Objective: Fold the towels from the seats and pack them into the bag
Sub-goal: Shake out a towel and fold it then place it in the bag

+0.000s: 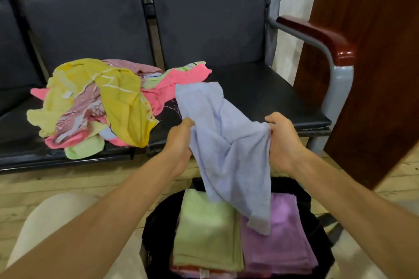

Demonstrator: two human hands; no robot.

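Nearest, folded green and purple towels lie packed in the black bag (158, 222). Above it, a pale blue towel (229, 142) is gripped at its edges by the left hand (180, 142) and right hand (283, 140), fingers curled round the cloth. It hangs limp, rumpled, seemingly light; corners would be best pinched. Farther off, unfolded towels (97, 106) are heaped on the seat (260, 97)

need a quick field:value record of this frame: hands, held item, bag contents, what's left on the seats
left hand: grips left edge of the light blue towel
right hand: grips the towel's right edge
light blue towel: unfolded, hanging between the hands above the bag
black bag: open on floor, holds folded green towel and folded purple towel side by side
towel pile: unfolded yellow, pink, green and patterned towels on the black seats
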